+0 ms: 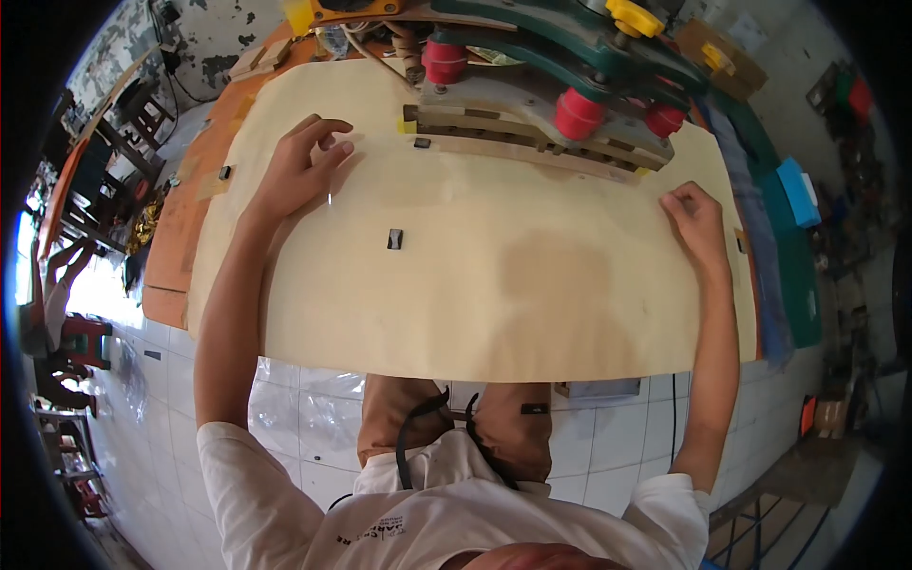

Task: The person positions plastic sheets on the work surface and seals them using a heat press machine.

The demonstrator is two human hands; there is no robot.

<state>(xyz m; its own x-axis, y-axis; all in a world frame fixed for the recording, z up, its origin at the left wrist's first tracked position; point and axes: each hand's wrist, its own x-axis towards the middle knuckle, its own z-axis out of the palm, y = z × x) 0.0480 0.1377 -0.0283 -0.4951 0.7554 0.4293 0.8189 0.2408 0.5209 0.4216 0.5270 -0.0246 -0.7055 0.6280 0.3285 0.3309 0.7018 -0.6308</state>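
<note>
A large cream-coloured sheet point(446, 304) covers the tabletop in front of me. My left hand point(306, 163) rests on its left part, fingers loosely bent and thumb apart, with nothing in it. At the right side of the sheet lies my right hand point(698, 220), its fingers curled in and no object showing in them. A small black piece point(394, 238) with a pale mark sits on the sheet between my hands. Another small black piece point(422, 143) lies farther back, close to the machine's long bar point(532, 133).
A green machine arm point(570, 66) with red knobs point(579, 114) and yellow knobs point(635, 17) overhangs the back of the sheet. The orange-brown table edge point(171, 237) shows at left. Blue cloth point(760, 190) hangs at right. A person's legs point(66, 266) appear far left.
</note>
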